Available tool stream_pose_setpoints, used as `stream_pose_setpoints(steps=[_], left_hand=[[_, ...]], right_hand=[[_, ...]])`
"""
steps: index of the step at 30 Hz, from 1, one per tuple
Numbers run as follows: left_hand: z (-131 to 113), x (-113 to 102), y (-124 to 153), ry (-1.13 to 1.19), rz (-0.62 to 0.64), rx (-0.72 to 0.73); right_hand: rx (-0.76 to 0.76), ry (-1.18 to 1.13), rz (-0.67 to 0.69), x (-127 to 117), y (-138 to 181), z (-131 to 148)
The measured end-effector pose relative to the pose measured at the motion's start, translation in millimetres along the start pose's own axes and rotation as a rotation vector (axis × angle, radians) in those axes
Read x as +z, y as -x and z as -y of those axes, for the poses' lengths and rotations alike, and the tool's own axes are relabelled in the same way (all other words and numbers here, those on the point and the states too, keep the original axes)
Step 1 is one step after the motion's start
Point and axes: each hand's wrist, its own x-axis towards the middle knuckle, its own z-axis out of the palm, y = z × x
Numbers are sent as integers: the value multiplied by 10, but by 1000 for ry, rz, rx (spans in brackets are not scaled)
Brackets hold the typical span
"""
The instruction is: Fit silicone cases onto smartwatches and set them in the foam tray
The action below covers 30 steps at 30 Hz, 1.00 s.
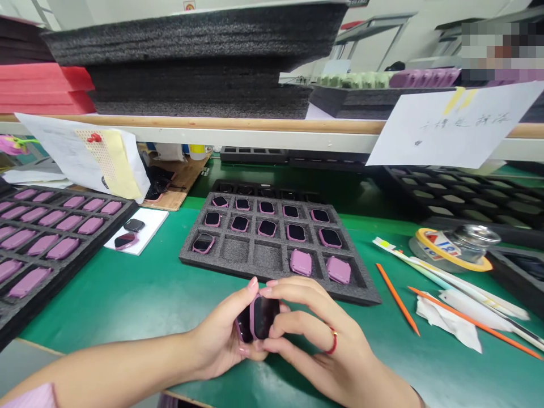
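Note:
Just in front of a black foam tray, both of my hands hold purple-framed watch cases with dark glass faces. My left hand is closed around one watch case, its thumb at the top edge. A second watch case rests against the first, pinched at its edges by the fingers of my right hand. A red ring circles one right finger. Several watch cases sit face up in the tray's pockets. Two more in the front row show plain purple sides.
At left, another foam tray holds rows of purple cases. Two dark-faced pieces lie on a white pad. Orange sticks, a toothbrush, crumpled tissue, tape and a metal-topped jar lie right. A shelf crosses above.

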Motion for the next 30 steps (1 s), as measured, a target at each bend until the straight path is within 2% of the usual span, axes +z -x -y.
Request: stream_pose_setpoints(steps=[4,7,11,13,15,17,20,24,26,30], left_hand=[[-14,0,-13,6,8,27],[-8,7,4,-38,31,25],[-4,4,36,-70,34,-18],[-12,-2,44,-70,17,-29],[-23,-6,46,-64,2,-36],[-32,-5,46,-54,-1,-38],[-38,3,44,-53,8,-31],[-41,16,44,-50,13,-19],[-45,24,45,-51,0,-16],[-58,46,45,-45,-22,-13]], right_hand=[[37,26,-53,33,-3,28],[215,-75,-199,39,3,28],[551,-421,-443,3,7,-30],[654,-631,-523,-16,-3,-57],[660,-717,-578,-25,-11,-60],[591,-652,-596,-25,-1,-35],[413,-379,-505,-34,60,24],[88,-39,-261,-110,151,63],[21,-32,-142,-157,175,68],[35,-113,14,-178,226,83]])
